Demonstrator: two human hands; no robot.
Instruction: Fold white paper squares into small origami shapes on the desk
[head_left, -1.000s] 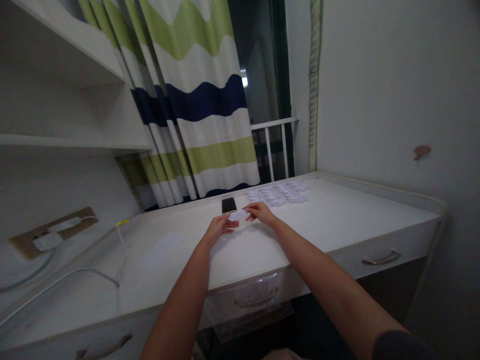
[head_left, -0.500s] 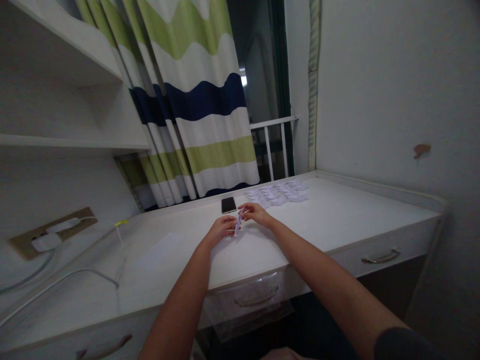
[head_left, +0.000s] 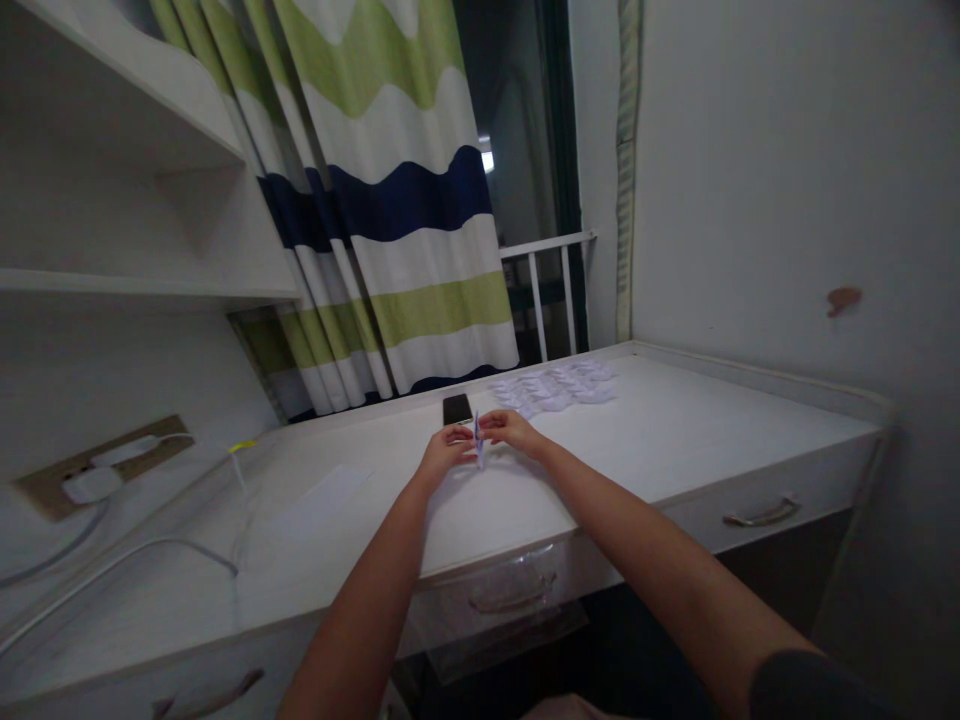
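Between my two hands a small folded piece of white paper [head_left: 479,450] stands upright, seen nearly edge-on, just over the desk. My left hand [head_left: 446,450] pinches it from the left. From the right, my right hand [head_left: 508,428] grips it near its upper part with bent fingers. Its exact folded shape is too small to make out. Behind my left hand lies a dark phone [head_left: 456,407]. Several small white folded paper pieces [head_left: 559,386] are laid out in rows beyond my right hand.
On the white desk [head_left: 712,430], flat white paper sheets [head_left: 330,492] lie to the left. A pale cable [head_left: 180,542] curves over the left side, near a power socket board [head_left: 101,468]. A striped curtain [head_left: 435,305] hangs at the back. Drawer handles [head_left: 763,514] line the front.
The folded paper has turned from a slant to nearly vertical. My left hand has shifted slightly to the right and up, closer to my right hand.
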